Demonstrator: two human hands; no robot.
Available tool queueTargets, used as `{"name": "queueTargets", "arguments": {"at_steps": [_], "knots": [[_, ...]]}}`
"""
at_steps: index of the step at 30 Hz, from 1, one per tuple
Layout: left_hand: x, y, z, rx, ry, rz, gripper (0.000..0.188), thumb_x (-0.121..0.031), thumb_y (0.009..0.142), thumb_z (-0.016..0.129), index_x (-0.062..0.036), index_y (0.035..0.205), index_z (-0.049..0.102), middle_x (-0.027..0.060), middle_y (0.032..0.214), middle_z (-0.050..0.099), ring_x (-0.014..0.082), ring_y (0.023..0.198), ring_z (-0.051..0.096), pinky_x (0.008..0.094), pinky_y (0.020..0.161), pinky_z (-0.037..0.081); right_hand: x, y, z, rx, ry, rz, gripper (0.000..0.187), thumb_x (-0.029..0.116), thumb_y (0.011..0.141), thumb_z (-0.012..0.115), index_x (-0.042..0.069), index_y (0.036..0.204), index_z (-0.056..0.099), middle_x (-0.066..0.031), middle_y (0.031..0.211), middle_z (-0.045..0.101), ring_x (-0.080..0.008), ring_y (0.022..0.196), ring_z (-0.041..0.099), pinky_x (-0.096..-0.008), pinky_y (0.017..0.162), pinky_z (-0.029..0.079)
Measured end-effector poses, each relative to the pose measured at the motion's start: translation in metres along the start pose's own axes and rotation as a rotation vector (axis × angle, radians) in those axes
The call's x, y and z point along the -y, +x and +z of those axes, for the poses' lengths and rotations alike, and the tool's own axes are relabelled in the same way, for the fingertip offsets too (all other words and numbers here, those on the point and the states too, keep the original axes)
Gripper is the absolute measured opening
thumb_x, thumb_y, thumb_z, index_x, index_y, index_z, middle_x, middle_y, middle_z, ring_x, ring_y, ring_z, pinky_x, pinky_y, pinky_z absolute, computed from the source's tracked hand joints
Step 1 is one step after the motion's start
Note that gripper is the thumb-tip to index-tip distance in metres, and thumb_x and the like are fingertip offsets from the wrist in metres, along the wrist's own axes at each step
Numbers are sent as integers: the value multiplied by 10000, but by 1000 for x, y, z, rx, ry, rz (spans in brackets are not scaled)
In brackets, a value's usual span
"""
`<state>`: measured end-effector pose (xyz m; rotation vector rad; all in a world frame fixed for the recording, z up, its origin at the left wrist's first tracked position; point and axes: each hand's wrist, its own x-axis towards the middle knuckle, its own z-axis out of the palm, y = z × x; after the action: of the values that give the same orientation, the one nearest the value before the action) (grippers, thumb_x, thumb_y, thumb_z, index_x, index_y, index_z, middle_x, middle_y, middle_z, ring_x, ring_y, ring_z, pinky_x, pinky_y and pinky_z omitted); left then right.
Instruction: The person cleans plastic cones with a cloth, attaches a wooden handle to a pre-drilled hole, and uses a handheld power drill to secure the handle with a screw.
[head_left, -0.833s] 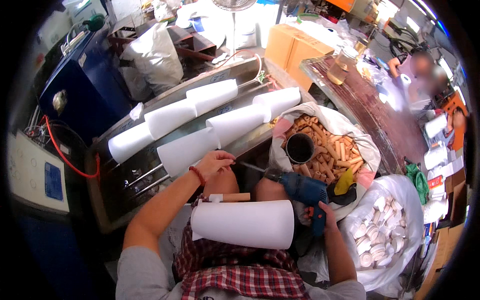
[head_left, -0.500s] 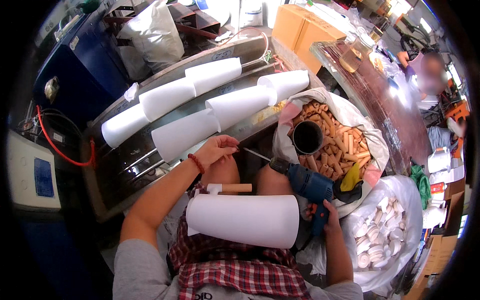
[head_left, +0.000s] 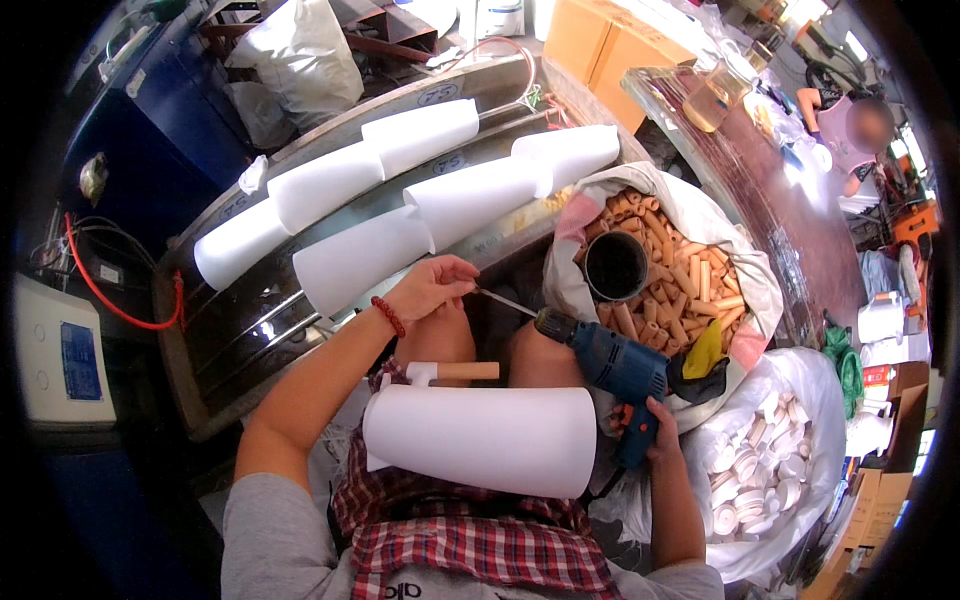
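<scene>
My right hand (head_left: 655, 430) grips the handle of a blue power drill (head_left: 612, 358), and its long thin bit (head_left: 508, 303) points left. At the bit's tip, my left hand (head_left: 437, 288) is closed in a pinch; whatever the fingers hold is too small to make out. A large white tapered tube (head_left: 485, 437) lies sideways across my lap. Just beyond it is a brown cylinder (head_left: 468, 371) with a white fitting (head_left: 422, 373) at its left end.
More white cones (head_left: 365, 250) lie in two rows over rods on a trough (head_left: 185, 395). To the right, a sack (head_left: 752, 262) holds brown tubes and a black cup (head_left: 615, 266); a plastic bag (head_left: 830, 430) holds white discs. Another person (head_left: 850, 135) is beyond the table (head_left: 775, 225).
My left fingertips have come closer to the tip of the drill bit. The drill stays nearly where it was, and the view has shifted slightly.
</scene>
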<state>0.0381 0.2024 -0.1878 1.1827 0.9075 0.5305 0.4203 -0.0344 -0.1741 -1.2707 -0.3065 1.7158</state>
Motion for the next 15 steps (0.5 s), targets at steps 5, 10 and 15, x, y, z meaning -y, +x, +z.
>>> {"name": "queueTargets", "arguments": {"at_steps": [5,10,15], "knots": [[5,5,-1,17,134,137,239,-106,879,610,-46,1108,574,16,924,625,58,688,566,191,546,460,-4,2,-1,-73,-7,-4,534,377,837,565,-38,1165,495,-202,966,639,-319,794,656,-385,663,539],[-6,2,3,31,148,89,247,-111,880,611,-56,1118,573,13,948,617,48,734,558,183,559,451,1,-3,4,-6,-27,-9,519,361,829,584,-28,1162,498,-202,966,640,-314,787,659,-381,652,536],[-10,-18,15,-255,483,231,346,-210,832,669,-51,1122,570,78,1013,618,182,816,597,305,685,497,1,-1,7,12,32,-8,483,302,831,591,-23,1174,496,-187,947,645,-318,760,659,-382,652,545]]}}
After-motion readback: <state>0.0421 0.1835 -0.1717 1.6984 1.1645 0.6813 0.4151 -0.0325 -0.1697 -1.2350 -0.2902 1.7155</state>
